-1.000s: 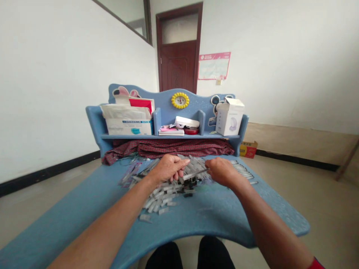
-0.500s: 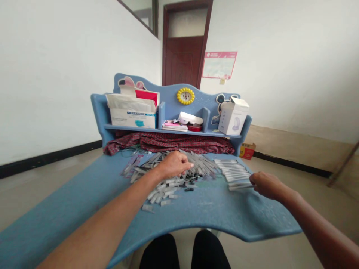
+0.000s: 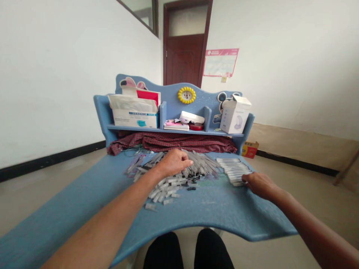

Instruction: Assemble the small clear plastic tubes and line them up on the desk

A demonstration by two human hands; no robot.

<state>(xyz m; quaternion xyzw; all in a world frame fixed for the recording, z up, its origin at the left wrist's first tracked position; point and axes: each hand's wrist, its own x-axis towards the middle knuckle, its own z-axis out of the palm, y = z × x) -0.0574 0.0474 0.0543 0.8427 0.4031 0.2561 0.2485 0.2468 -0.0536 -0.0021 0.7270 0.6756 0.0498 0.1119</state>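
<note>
On a blue desk (image 3: 210, 213), the left hand (image 3: 176, 163) curls over a pile of clear plastic pen parts (image 3: 203, 163), its grip impossible to tell, while the right hand (image 3: 259, 184) touches the near right end of a neat row of pens (image 3: 232, 169) on the right, whether grasping one being unclear.

One left hand (image 3: 176, 163), one right hand (image 3: 260, 184), one worktop (image 3: 213, 213), one clock (image 3: 186, 95), one door (image 3: 185, 56). Aligned pen-like sticks (image 3: 232, 169): roughly a dozen, blurred. Loose plastic pieces (image 3: 162, 192): dozens, uncountable.
</note>
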